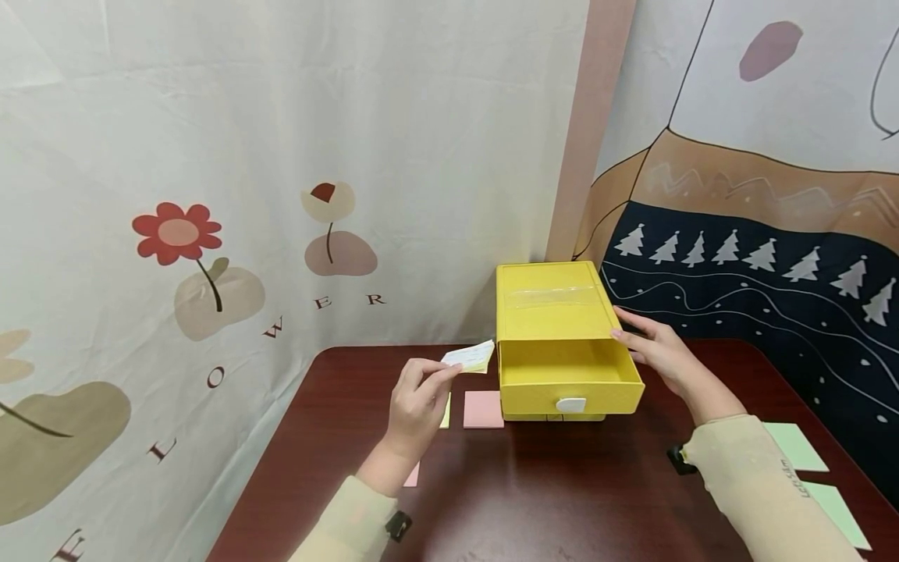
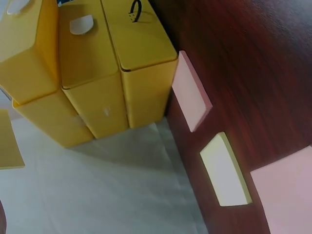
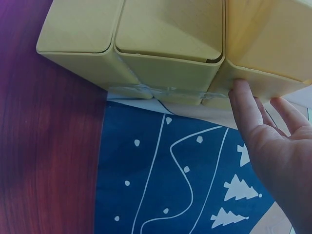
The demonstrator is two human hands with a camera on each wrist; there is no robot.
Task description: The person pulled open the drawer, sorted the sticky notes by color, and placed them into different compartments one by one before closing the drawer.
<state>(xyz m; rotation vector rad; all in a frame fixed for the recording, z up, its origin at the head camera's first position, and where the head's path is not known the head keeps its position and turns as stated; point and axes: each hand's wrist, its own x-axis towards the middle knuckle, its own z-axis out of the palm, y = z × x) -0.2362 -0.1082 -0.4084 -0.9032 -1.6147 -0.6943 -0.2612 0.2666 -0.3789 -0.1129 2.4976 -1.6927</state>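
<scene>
A small pad of sticky notes [image 1: 470, 357], written on top and yellow beneath, is pinched between the thumb and fingers of my left hand [image 1: 414, 402]. It hovers just left of a yellow drawer box [image 1: 551, 300]. The box's top drawer [image 1: 530, 400] is pulled out, with a white tab on its front. My right hand [image 1: 660, 355] touches the right side of the box near its upper front corner. In the right wrist view its fingers [image 3: 246, 105] extend against the side wall. Only a yellow edge of the held notes [image 2: 7, 144] appears in the left wrist view.
Left of the box lie a pink sticky pad [image 1: 483, 410], a yellow one [image 2: 225, 170] and another pink one [image 1: 412, 475]. Green sticky pads [image 1: 797, 446] lie by the table's right edge. Printed curtains hang behind the dark red table [image 1: 562, 499].
</scene>
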